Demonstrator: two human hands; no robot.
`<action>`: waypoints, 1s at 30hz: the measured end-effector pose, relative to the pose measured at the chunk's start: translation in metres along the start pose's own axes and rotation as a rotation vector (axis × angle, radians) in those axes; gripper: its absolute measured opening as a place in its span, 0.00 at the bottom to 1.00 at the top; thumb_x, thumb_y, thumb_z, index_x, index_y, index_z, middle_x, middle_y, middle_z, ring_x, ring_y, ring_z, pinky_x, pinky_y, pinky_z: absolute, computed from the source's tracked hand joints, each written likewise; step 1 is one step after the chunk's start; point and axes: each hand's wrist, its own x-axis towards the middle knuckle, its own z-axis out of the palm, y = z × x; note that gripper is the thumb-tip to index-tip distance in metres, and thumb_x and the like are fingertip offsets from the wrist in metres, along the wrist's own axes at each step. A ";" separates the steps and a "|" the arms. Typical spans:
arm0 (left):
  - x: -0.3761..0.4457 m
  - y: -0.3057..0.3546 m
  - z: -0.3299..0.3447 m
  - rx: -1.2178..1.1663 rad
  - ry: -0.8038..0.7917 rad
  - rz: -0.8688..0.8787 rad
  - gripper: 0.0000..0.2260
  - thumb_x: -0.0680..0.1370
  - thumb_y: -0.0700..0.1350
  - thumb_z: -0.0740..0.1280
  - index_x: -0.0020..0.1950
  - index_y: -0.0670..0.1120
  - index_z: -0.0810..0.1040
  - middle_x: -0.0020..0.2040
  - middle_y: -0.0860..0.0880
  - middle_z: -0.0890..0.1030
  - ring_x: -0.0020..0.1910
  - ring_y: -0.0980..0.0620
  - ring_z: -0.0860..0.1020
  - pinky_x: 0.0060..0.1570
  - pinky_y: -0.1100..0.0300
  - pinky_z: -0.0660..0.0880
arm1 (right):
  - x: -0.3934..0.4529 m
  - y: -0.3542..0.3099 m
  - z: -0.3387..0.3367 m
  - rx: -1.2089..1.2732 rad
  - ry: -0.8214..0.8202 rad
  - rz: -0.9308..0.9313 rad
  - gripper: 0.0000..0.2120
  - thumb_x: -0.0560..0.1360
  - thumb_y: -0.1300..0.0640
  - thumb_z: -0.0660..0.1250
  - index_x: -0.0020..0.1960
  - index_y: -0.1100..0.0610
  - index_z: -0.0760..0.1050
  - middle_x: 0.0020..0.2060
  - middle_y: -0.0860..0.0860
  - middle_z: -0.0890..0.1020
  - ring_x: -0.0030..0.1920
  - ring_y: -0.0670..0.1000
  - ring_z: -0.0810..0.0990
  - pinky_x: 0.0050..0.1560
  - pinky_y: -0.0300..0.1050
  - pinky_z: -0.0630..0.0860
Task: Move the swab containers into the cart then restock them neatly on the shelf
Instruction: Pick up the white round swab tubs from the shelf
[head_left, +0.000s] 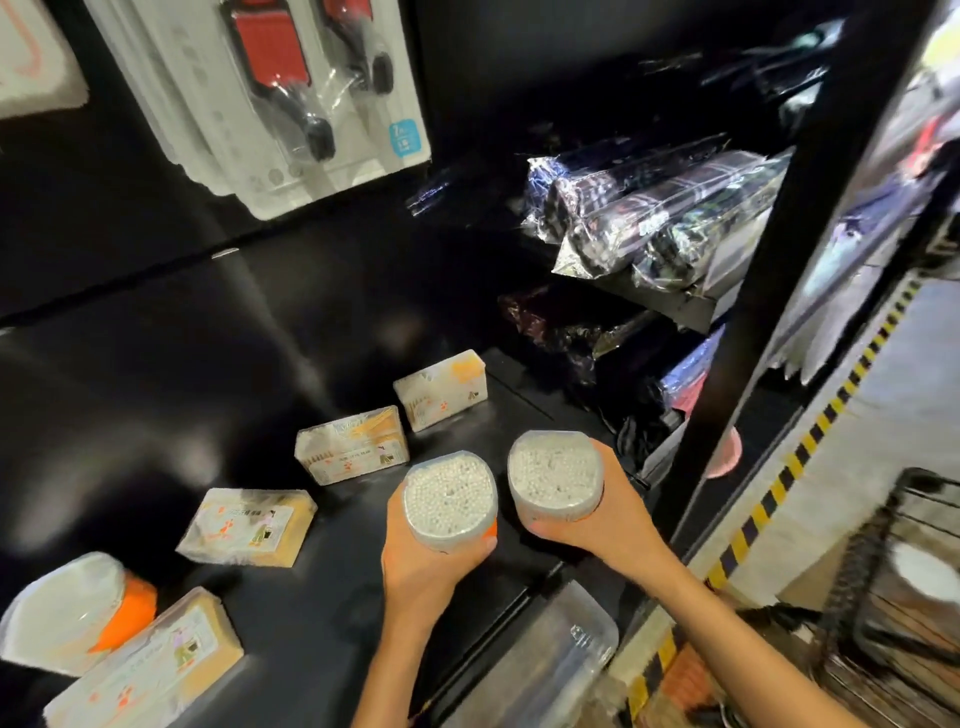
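Observation:
My left hand (421, 566) grips a round clear swab container (449, 499) full of white swab tips, held just above the black shelf (291, 332). Beside it, my right hand (608, 514) grips a second round swab container (555, 475) of the same kind. Both containers sit upright with their tops toward the camera. Several flat rectangular swab boxes (350, 449) lie in a diagonal row on the shelf to the left. Another round container with an orange band (72, 613) stands at the lower left. A dark wire cart (904, 587) shows at the lower right.
Packaged hairbrushes (270, 98) hang on the back wall above. Wrapped dark folded items (660, 218) fill the shelves to the right behind a black upright post (810, 223). A clear lidded box (550, 660) sits below the shelf edge. Yellow-black hazard tape (795, 457) runs along the floor.

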 end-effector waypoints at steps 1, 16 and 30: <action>-0.005 0.004 0.001 -0.003 -0.030 0.007 0.37 0.58 0.42 0.82 0.65 0.43 0.73 0.59 0.48 0.80 0.60 0.51 0.78 0.63 0.49 0.73 | -0.017 -0.004 -0.005 0.000 0.032 -0.002 0.40 0.60 0.52 0.83 0.67 0.45 0.68 0.63 0.44 0.77 0.64 0.45 0.75 0.65 0.49 0.73; -0.092 0.050 0.175 -0.172 -0.683 0.158 0.41 0.57 0.34 0.82 0.67 0.38 0.69 0.60 0.43 0.79 0.62 0.46 0.76 0.62 0.50 0.74 | -0.216 0.006 -0.169 -0.101 0.459 0.234 0.45 0.55 0.45 0.83 0.68 0.43 0.67 0.64 0.40 0.75 0.65 0.42 0.73 0.60 0.34 0.70; -0.157 0.061 0.452 -0.002 -0.818 0.147 0.44 0.51 0.47 0.83 0.64 0.53 0.69 0.62 0.50 0.69 0.59 0.57 0.71 0.58 0.68 0.67 | -0.294 0.130 -0.383 -0.194 0.699 0.574 0.49 0.47 0.45 0.83 0.66 0.50 0.70 0.60 0.52 0.76 0.63 0.52 0.73 0.63 0.54 0.71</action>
